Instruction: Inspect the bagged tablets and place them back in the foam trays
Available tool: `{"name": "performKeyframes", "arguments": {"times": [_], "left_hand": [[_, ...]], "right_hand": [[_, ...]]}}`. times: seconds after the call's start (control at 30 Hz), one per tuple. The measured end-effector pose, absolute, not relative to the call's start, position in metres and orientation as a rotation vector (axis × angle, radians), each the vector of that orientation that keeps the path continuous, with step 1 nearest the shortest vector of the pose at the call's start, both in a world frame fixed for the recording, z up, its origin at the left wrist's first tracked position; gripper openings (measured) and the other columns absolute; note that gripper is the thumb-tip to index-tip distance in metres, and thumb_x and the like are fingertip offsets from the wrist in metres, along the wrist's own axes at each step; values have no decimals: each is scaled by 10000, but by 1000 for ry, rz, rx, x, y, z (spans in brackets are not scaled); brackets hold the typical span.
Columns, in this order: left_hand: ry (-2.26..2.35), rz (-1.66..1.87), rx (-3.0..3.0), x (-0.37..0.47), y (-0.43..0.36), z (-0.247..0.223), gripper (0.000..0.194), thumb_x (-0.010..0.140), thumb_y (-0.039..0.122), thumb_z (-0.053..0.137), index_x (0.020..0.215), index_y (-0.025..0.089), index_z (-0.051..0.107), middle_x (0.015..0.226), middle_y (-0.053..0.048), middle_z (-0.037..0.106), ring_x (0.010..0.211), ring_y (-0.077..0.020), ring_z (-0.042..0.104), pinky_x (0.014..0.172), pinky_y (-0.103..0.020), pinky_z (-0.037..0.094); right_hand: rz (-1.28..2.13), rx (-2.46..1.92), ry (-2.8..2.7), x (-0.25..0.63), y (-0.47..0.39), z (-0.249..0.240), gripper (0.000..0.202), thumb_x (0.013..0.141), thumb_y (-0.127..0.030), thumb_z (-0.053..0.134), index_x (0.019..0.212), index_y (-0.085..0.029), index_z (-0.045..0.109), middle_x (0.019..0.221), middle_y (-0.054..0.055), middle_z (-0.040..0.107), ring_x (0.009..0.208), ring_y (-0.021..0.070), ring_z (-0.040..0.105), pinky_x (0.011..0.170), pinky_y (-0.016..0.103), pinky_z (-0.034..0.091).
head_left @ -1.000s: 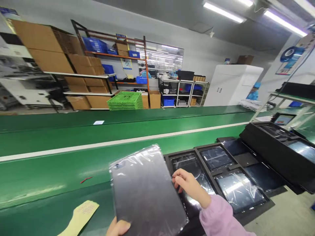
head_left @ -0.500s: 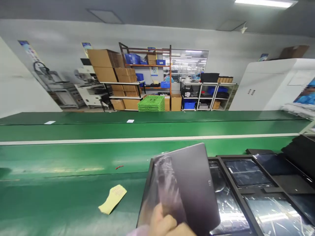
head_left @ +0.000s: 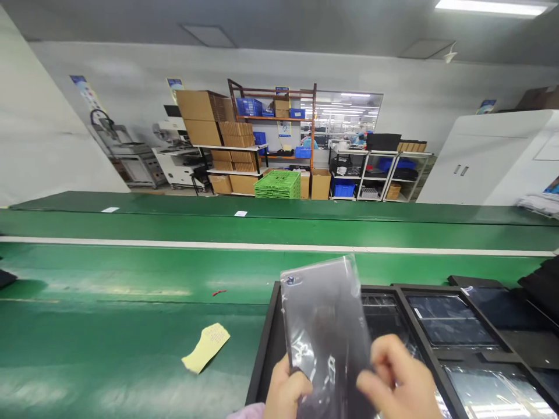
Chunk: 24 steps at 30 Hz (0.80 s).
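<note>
A dark flat panel (head_left: 325,326) in clear, shiny film is held up over the black trays. My left hand (head_left: 286,389) grips its lower left edge, thumb on the front. At the lower right edge is my right hand (head_left: 397,378), its fingers curled and pressed together at the film; what they pinch is too blurred to make out. Beneath and to the right, a black tray (head_left: 267,349) with compartments holds film-covered flat panels (head_left: 452,320).
A yellow paper note (head_left: 206,348) and a small red piece (head_left: 219,293) lie on the green bench (head_left: 131,337). Black pieces (head_left: 541,288) are stacked at the right. Behind the bench are green crates (head_left: 278,184), cartons, shelves and a white cabinet (head_left: 476,157).
The panel has turned more upright, and film now covers its visible face. My right hand has come into view at its right edge. The camera view has shifted slightly left.
</note>
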<state>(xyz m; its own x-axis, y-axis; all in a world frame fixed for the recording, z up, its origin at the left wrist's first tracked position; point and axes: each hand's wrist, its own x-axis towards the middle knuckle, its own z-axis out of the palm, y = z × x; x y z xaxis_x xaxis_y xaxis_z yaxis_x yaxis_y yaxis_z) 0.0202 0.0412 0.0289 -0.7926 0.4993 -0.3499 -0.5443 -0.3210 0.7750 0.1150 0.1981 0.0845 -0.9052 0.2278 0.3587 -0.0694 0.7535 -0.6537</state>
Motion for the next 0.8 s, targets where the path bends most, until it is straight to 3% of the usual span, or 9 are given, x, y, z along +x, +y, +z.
{"name": "performKeyframes", "arguments": {"times": [0.03, 0.1, 0.17, 0.23, 0.33, 0.5, 0.57, 0.67, 0.8], "left_hand": [[1314, 2165, -56, 20, 44, 31, 115, 461, 92, 537, 561, 133, 576, 452, 35, 497, 430, -88, 420, 433, -204, 313], [1382, 2245, -3, 21, 47, 30, 182, 562, 188, 645, 734, 131, 658, 592, -15, 626, 564, -154, 558, 565, -255, 451], [1449, 2320, 211, 23, 48, 25, 400, 678, 400, 662, 985, 143, 674, 903, -99, 702, 858, -249, 632, 794, -331, 495], [1588, 2304, 592, 22, 44, 19, 582, 760, 555, 550, 1192, 167, 597, 1205, -130, 607, 1131, -293, 535, 965, -365, 427], [1954, 1996, 1111, 15, 36, 18, 550, 848, 520, 433, 1314, 230, 475, 1380, -89, 455, 1289, -283, 380, 1080, -404, 300], [2466, 1261, 1045, 2, 32, 1, 459, 907, 297, 345, 1357, 218, 394, 1467, -100, 268, 1362, -280, 210, 1085, -559, 171], [2522, 987, 1098, 0, 31, -22, 461, 894, 249, 351, 1347, 187, 413, 1465, -127, 240, 1354, -301, 212, 1061, -595, 184], [2496, 727, 1293, -4, 27, -60, 504, 826, 252, 487, 1321, 160, 454, 1415, -164, 332, 1320, -352, 271, 1034, -621, 228], [2489, 774, 1341, -3, 12, -78, 494, 770, 296, 583, 1251, 188, 543, 1369, -154, 417, 1278, -365, 354, 1035, -593, 278]], "right_hand": [[907, -255, -2482, 114, 200, 82, 153, 776, -311, 625, 885, -219, 572, 566, -14, 586, 468, 156, 549, 459, 243, 466], [893, -316, -2477, 110, 196, 70, 516, 679, -321, 705, 1153, -212, 531, 901, 72, 684, 745, 240, 657, 655, 316, 553], [1052, -95, -2584, 104, 185, 55, 770, 665, -292, 696, 1360, -207, 376, 1326, 121, 492, 1155, 310, 515, 929, 392, 480], [1277, 72, -2612, 96, 172, 44, 774, 739, -241, 602, 1427, -187, 253, 1467, 98, 270, 1316, 280, 304, 1052, 396, 355], [1566, -62, -2431, 82, 164, 34, 680, 821, -215, 453, 1442, -153, 185, 1448, 98, 318, 1317, 215, 313, 1082, 373, 307], [1752, -498, -2163, 54, 168, -5, 586, 802, -214, 393, 1383, -155, 336, 1399, 75, 410, 1294, 206, 359, 1084, 377, 302], [1529, -486, -2325, 53, 173, -26, 520, 784, -211, 414, 1298, -159, 471, 1345, 102, 475, 1254, 259, 411, 1052, 439, 340], [848, -356, -2506, 68, 194, -46, 378, 808, -220, 418, 1122, -185, 626, 1347, 129, 464, 1259, 341, 371, 1013, 559, 320], [416, -507, -2493, 105, 260, -50, 398, 833, -298, 421, 1150, -130, 594, 1284, 185, 503, 1205, 351, 422, 983, 548, 347]]}}
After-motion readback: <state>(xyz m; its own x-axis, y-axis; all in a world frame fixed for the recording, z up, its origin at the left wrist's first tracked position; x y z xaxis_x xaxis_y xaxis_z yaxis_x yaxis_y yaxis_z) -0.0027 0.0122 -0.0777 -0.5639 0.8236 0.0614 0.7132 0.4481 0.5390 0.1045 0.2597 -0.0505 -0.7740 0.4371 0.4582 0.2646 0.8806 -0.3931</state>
